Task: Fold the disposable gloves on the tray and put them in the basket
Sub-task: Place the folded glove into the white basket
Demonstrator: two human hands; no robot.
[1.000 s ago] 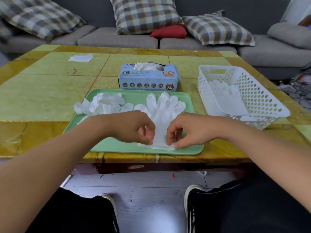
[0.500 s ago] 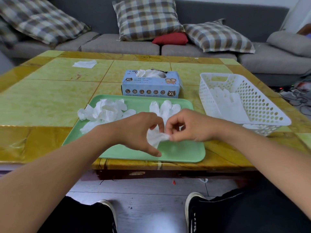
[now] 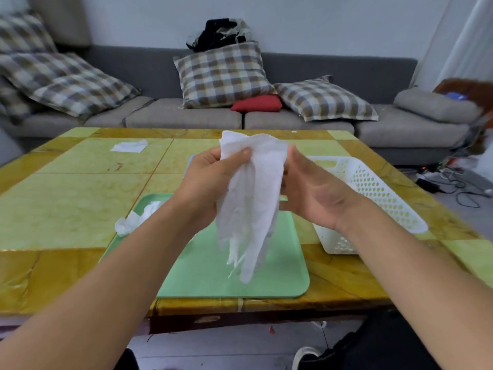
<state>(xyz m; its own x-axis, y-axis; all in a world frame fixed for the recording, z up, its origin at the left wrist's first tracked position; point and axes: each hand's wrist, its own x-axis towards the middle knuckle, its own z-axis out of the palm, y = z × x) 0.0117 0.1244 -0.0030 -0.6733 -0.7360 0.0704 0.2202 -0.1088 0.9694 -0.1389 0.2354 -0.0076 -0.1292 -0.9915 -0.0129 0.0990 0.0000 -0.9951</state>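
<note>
Above tray, hands hold glove.

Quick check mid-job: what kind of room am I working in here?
Most likely a home living room: a long grey sofa with checked cushions sits behind a low yellow-tiled coffee table that carries the green tray.

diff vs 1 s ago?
The glove went from flat on the tray to lifted, hanging fingers-down. The left hand pinches its cuff; the right hand is at its edge, grip unclear. Glove pile and basket unmoved.
</note>
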